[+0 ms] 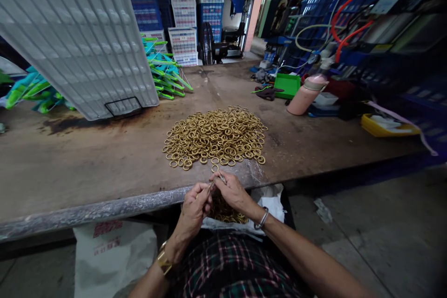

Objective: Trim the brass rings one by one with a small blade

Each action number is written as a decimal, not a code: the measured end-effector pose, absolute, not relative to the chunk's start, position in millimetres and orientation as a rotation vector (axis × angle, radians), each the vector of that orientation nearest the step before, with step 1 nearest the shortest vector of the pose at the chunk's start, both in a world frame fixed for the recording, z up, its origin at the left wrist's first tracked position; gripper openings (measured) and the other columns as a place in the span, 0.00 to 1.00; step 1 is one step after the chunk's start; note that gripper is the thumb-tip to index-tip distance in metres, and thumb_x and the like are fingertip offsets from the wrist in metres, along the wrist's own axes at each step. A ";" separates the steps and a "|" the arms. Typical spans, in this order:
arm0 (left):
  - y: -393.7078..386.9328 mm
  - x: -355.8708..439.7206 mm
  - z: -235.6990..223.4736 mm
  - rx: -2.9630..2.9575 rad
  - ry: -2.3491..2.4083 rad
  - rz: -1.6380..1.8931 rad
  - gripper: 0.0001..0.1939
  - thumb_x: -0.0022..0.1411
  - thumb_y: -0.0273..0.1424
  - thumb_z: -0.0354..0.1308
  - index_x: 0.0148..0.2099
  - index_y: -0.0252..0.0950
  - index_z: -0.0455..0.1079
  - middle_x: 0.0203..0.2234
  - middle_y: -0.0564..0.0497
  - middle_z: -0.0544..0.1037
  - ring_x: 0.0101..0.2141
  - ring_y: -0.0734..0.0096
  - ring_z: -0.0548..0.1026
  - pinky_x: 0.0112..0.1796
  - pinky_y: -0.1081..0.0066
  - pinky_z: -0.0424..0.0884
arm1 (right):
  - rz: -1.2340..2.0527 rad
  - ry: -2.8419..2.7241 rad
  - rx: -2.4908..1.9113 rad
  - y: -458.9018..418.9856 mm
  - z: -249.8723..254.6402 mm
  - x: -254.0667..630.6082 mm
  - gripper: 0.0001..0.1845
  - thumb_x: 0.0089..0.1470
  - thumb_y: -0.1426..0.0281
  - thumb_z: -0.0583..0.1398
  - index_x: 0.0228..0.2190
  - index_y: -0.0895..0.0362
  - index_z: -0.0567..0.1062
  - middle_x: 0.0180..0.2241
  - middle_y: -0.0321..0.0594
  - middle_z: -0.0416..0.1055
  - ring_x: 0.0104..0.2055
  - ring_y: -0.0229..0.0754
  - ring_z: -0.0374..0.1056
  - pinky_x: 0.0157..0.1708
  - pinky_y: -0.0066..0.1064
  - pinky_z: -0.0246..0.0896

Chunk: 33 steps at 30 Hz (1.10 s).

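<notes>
Fingertip to fingertip, my left hand (194, 202) and my right hand (233, 192) meet just over the table's front edge. Both are closed in a pinch. Something small sits between the left fingers, too little of it showing to name. From the right fingers a thin, pale piece sticks out, its kind unclear. Just beyond them lies a single brass-coloured ring (215, 168), in front of a wide pile of such rings (216, 132). Below my hands more rings (228, 216) lie in an open white bag (274, 202) on my lap, partly hidden by the hands.
A grey ribbed plastic panel (80, 32) stands at the left, with green and blue hangers (167, 74) behind it. To the right are a pink bottle (307, 95), a green tray (287, 84) and a yellow tray (387, 125). A printed white sack (115, 256) lies under the table.
</notes>
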<state>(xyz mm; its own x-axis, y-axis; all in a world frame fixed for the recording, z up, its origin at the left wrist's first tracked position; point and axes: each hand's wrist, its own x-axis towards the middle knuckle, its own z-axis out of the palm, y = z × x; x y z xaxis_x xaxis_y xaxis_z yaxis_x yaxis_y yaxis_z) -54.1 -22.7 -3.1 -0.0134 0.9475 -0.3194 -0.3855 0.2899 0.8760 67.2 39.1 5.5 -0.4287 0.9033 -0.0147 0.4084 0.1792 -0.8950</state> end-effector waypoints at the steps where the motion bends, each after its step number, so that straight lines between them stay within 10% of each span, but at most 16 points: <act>1: -22.5 -53.9 -2.2 0.658 1.115 1.192 0.15 0.53 0.42 0.56 0.31 0.35 0.61 0.17 0.59 0.62 0.15 0.85 0.55 0.16 0.81 0.47 | 1.117 -1.993 -1.237 38.8 3.6 68.3 0.10 0.54 0.72 0.49 0.30 0.58 0.69 0.23 0.34 0.67 0.26 0.34 0.61 0.28 0.24 0.52; 33: -26.7 -56.8 -3.0 0.791 1.315 1.167 0.16 0.52 0.43 0.56 0.26 0.35 0.61 0.16 0.58 0.64 0.16 0.82 0.59 0.17 0.80 0.52 | 0.572 -2.706 -1.375 28.9 -5.3 65.4 0.11 0.50 0.77 0.49 0.36 0.60 0.66 0.32 0.45 0.71 0.32 0.42 0.67 0.29 0.29 0.51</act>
<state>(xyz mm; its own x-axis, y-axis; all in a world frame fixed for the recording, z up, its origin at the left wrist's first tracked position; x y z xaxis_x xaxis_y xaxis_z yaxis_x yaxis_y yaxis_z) -56.8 -26.7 -3.0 -0.1225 0.9450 -0.3034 -0.1894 0.2778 0.9418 65.4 28.9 -5.3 -0.6024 0.7894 -0.1183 0.7698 0.5354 -0.3476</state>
